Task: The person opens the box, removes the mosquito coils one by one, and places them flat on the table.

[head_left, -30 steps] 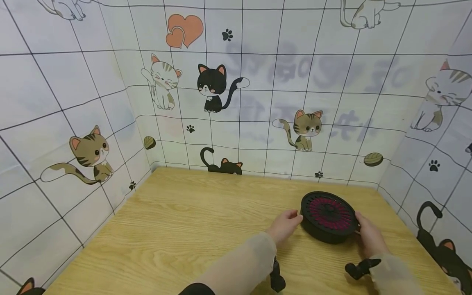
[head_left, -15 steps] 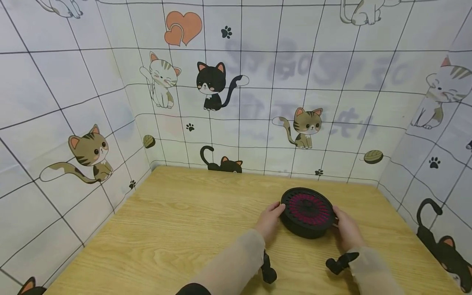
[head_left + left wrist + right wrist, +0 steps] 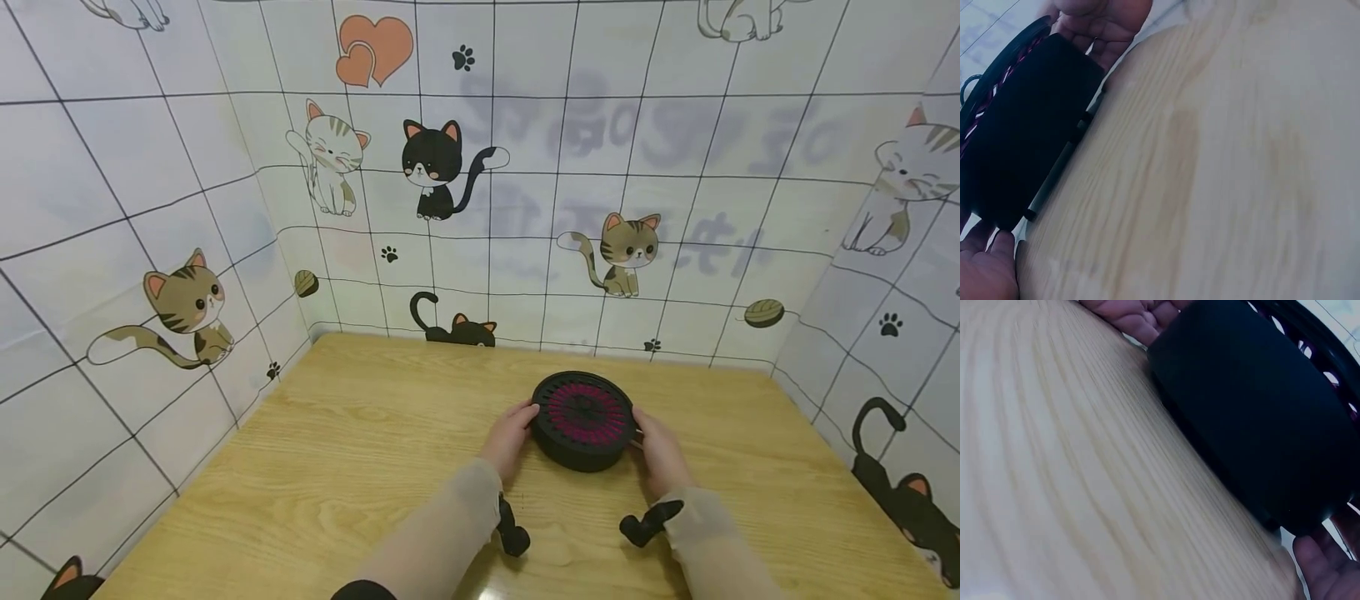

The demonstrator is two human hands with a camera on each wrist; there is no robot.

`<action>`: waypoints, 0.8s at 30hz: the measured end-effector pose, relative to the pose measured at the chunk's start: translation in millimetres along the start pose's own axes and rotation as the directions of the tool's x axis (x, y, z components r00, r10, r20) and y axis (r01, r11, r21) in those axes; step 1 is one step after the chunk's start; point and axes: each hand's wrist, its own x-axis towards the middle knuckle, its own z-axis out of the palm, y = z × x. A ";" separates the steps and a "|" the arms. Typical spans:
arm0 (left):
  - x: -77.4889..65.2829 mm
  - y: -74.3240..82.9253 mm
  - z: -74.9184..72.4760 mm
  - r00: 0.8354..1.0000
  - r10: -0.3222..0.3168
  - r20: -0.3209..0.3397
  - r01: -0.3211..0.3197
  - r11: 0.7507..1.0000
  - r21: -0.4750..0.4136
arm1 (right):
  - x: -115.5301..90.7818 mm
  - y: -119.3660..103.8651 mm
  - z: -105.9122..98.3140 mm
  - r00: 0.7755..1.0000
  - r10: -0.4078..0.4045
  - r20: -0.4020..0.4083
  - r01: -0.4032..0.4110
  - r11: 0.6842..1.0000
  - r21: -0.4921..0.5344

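Note:
A round black box (image 3: 583, 454) with a slotted lid sits toward the back of the wooden table in the head view. Dark pink shows through the lid's ring of slots. My left hand (image 3: 508, 440) holds its left side, thumb at the top rim. On the opposite side my right hand (image 3: 663, 454) grips the wall, and a thin metal piece sticks out there. Both wrist views show the box's smooth dark wall (image 3: 1029, 137) between the two hands, its underside close over the tabletop. A small ring stands above the lid in the left wrist view.
The light wooden table (image 3: 360, 433) runs up to white gridded sheeting (image 3: 517, 275) printed with cartoon cats, which closes in the back and both sides. Black camera mounts (image 3: 513, 529) hang from both sleeves. Bare wood surrounds the box.
Both hands have moved the black box leftward across the table, from the right side to nearer the middle. Their hold on its two sides stays the same.

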 end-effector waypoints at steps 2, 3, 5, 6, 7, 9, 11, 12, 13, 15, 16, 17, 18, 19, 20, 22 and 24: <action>0.0 1.5 -8.3 1.000 0.004 -0.002 -0.004 1.000 0.003 | 0.3 1.2 8.3 1.000 -0.005 0.003 0.005 1.000 0.002; -0.4 2.6 -12.2 1.000 0.010 -0.003 -0.010 1.000 0.008 | 0.5 1.7 12.3 1.000 -0.007 0.005 0.007 1.000 0.000; -1.2 4.7 -20.0 1.000 0.022 -0.002 -0.022 1.000 0.021 | 1.0 2.5 20.5 1.000 -0.009 0.009 0.009 1.000 -0.004; -1.8 5.8 -23.9 1.000 0.025 -0.001 -0.025 0.999 0.024 | 1.2 2.9 24.5 1.000 -0.007 0.012 0.007 1.000 -0.004; -3.0 7.6 -27.5 1.000 0.025 0.002 -0.025 0.999 0.025 | 1.3 3.4 28.3 1.000 -0.006 0.018 0.006 1.000 0.001; -3.6 10.0 -34.9 1.000 0.027 0.008 -0.027 0.999 0.025 | 1.8 4.5 35.6 1.000 0.000 0.026 -0.001 1.000 0.008; -2.6 11.2 -43.7 0.999 0.032 0.019 -0.033 0.999 0.022 | 2.7 5.8 43.9 0.999 0.000 0.033 -0.001 1.000 0.020; -2.9 12.4 -47.5 0.999 0.032 0.017 -0.032 0.999 0.019 | 3.0 6.3 47.8 0.999 -0.006 0.038 0.005 1.000 0.020; -2.9 13.5 -50.8 0.999 0.032 0.015 -0.032 0.999 0.007 | 3.0 6.8 51.7 0.999 -0.011 0.044 0.010 1.000 0.021; -2.9 15.0 -56.8 0.999 0.037 0.007 -0.037 0.999 -0.010 | 3.8 7.4 59.2 0.999 -0.020 0.047 0.019 1.000 0.017; -4.5 16.9 -58.5 0.999 0.039 0.001 -0.039 0.999 -0.018 | 3.5 7.6 62.7 0.998 -0.023 0.050 0.022 1.000 0.019; -6.4 18.7 -59.9 0.999 0.043 -0.004 -0.043 0.999 -0.021 | 3.4 8.0 65.7 0.998 -0.025 0.052 0.025 1.000 0.019; -8.1 20.5 -60.9 0.999 0.041 -0.015 -0.042 0.999 -0.033 | 3.2 8.5 68.5 0.998 -0.027 0.053 0.025 0.999 0.023; -9.2 21.7 -62.0 0.999 0.046 -0.020 -0.046 0.998 -0.040 | 3.2 9.1 70.9 0.998 -0.026 0.053 0.025 0.999 0.031; -10.4 22.6 -62.9 0.999 0.048 -0.024 -0.048 0.998 -0.041 | 3.0 9.6 73.3 0.998 -0.024 0.051 0.022 0.999 0.039; -11.8 23.3 -64.9 0.998 0.042 -0.044 -0.044 0.998 -0.051 | 2.3 10.7 77.2 0.999 -0.021 0.047 0.018 0.998 0.054; -13.1 23.6 -66.1 0.998 0.033 -0.062 -0.037 0.997 -0.064 | 1.2 12.0 79.9 0.999 -0.023 0.049 0.020 0.998 0.057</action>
